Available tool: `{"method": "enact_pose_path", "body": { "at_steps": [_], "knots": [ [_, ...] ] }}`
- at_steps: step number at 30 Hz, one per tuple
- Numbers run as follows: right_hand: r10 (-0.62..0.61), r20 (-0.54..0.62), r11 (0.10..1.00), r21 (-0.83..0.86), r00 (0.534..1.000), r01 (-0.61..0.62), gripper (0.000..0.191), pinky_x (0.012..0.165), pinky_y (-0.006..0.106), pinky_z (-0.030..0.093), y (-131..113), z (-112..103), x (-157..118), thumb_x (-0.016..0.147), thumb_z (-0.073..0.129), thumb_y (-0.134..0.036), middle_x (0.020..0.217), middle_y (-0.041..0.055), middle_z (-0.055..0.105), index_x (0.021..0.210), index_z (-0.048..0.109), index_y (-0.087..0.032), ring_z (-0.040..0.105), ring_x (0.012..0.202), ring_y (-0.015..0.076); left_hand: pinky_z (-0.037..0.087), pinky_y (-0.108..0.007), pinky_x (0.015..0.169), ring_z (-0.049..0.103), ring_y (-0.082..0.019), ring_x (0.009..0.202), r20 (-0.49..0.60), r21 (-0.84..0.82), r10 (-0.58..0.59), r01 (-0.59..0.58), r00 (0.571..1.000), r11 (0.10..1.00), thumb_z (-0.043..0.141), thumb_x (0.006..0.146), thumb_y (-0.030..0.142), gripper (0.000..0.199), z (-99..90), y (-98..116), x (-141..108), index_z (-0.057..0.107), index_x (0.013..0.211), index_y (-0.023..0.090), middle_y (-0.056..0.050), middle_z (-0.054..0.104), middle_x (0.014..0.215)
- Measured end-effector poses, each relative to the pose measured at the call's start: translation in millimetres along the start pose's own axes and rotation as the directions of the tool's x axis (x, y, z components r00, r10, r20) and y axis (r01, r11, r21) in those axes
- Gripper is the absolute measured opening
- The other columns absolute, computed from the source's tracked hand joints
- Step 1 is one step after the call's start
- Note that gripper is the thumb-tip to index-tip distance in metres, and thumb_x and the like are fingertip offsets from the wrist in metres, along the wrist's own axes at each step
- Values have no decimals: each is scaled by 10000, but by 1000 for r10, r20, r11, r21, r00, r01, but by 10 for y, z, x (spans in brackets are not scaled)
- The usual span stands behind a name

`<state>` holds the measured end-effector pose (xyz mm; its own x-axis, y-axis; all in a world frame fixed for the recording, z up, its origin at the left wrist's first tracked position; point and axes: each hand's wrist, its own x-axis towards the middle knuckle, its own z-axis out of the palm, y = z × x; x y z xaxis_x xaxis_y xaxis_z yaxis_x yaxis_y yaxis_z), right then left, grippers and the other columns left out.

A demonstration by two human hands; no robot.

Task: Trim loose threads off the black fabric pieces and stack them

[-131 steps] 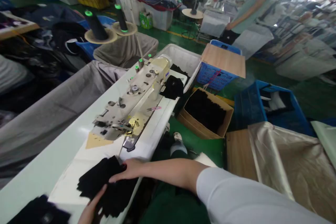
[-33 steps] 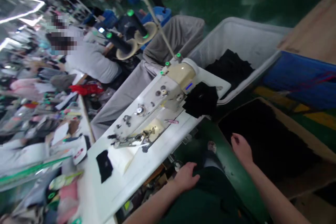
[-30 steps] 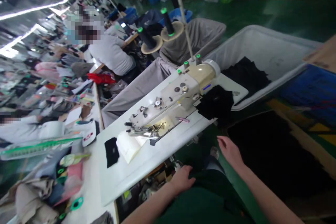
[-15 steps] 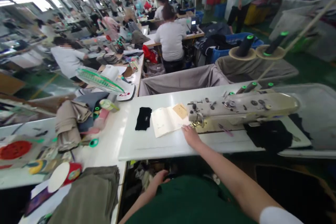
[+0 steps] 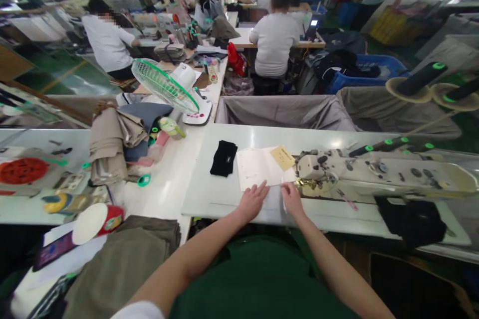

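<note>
Left hand (image 5: 253, 201) has come up from my green smock (image 5: 262, 279) and now sits on the counter (image 5: 202, 207) beside the right hand (image 5: 292, 200), and the whole view has swung round so the sewing machine (image 5: 377, 172) lies across the right of my feed. I see the left hand spread flat, fingers apart, palm down, at the lower edge of the white paper sheet (image 5: 258, 169). The right hand is slightly curled, its fingertips (image 5: 285, 190) at the same edge, close to the machine's presser foot (image 5: 312, 182). I cannot tell whether those fingers are pinching the sheet or only resting on it. The two hands are near each other but not touching.

The sheet lies flat on the counter, just left of the presser foot, with a tan card (image 5: 282, 157) on its upper right corner. A small black fabric piece (image 5: 223, 158) lies just left of the sheet, apart from both hands. A black fabric pile (image 5: 409, 222) sits on the counter beyond the machine, to the right. Past the counter's far edge, a grey cloth-lined bin (image 5: 284, 112) stands in front of a seated co-worker (image 5: 274, 40).
</note>
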<state>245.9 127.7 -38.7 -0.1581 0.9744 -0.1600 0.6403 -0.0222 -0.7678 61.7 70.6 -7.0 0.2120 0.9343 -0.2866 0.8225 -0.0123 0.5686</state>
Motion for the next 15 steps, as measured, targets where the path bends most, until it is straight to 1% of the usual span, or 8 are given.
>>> {"method": "enact_pose_path", "body": {
  "at_steps": [2, 3, 5, 7, 9, 12, 13, 15],
  "knots": [
    [-3, 9, 992, 126, 1000, 2, 332, 720, 333, 548, -43, -1, -46, 916, 337, -286, 928, 74, 701, 1020, 632, -176, 667, 810, 211, 235, -596, 1159, 287, -377, 1450, -18, 26, -25, 26, 1000, 999, 514, 781, 81, 711, 56, -30, 90, 432, 1467, 247, -60, 240, 1643],
    [-6, 16, 983, 184, 1000, 3, 349, 703, 327, 548, -70, 6, -55, 905, 333, -302, 932, 73, 704, 1054, 623, -178, 671, 802, 209, 198, -608, 1168, 245, -384, 1470, -25, 37, -39, 40, 999, 999, 515, 782, 83, 705, 82, -58, 105, 431, 1467, 225, -81, 241, 1641],
    [-11, 30, 960, 281, 999, 3, 348, 705, 326, 547, -130, 45, -50, 881, 396, -353, 924, 67, 705, 1107, 598, -183, 675, 804, 208, 154, -605, 1181, 187, -379, 1496, -30, 55, -61, 63, 998, 996, 517, 783, 89, 694, 120, -135, 85, 429, 1464, 193, -117, 262, 1631],
    [-12, 38, 940, 342, 999, -2, 334, 725, 331, 543, -193, 124, -29, 838, 509, -411, 896, 56, 698, 1079, 586, -194, 670, 805, 209, 182, -561, 1189, 194, -355, 1502, -20, 62, -71, 72, 997, 995, 532, 783, 108, 694, 137, -231, 25, 422, 1464, 187, -128, 300, 1616],
    [-7, 47, 927, 374, 999, -11, 291, 719, 331, 537, -255, 246, -5, 816, 565, -449, 828, 33, 679, 985, 568, -213, 659, 765, 202, 244, -505, 1184, 230, -328, 1496, -12, 59, -76, 77, 997, 995, 548, 784, 134, 697, 135, -333, -43, 408, 1465, 182, -131, 329, 1603],
    [-4, 72, 921, 388, 997, -24, 207, 686, 324, 532, -328, 481, 21, 850, 518, -438, 678, -27, 618, 904, 497, -240, 637, 655, 183, 255, -490, 1191, 234, -319, 1495, -33, 44, -105, 107, 994, 993, 557, 808, 178, 673, 115, -469, -121, 387, 1458, 143, -167, 338, 1589],
    [-9, 82, 922, 385, 997, -23, 186, 685, 323, 531, -345, 560, 29, 854, 506, -424, 658, -38, 607, 900, 477, -246, 636, 640, 180, 251, -493, 1196, 235, -321, 1494, -43, 36, -117, 119, 992, 992, 562, 817, 194, 662, 108, -506, -138, 385, 1452, 131, -181, 341, 1582],
    [-28, 98, 929, 370, 995, -10, 176, 698, 323, 528, -363, 698, 46, 845, 515, -411, 677, -37, 615, 896, 461, -252, 643, 657, 182, 249, -477, 1207, 251, -315, 1488, -52, 14, -128, 129, 990, 992, 583, 819, 209, 652, 99, -567, -161, 392, 1435, 119, -195, 362, 1563]
  ]
}}
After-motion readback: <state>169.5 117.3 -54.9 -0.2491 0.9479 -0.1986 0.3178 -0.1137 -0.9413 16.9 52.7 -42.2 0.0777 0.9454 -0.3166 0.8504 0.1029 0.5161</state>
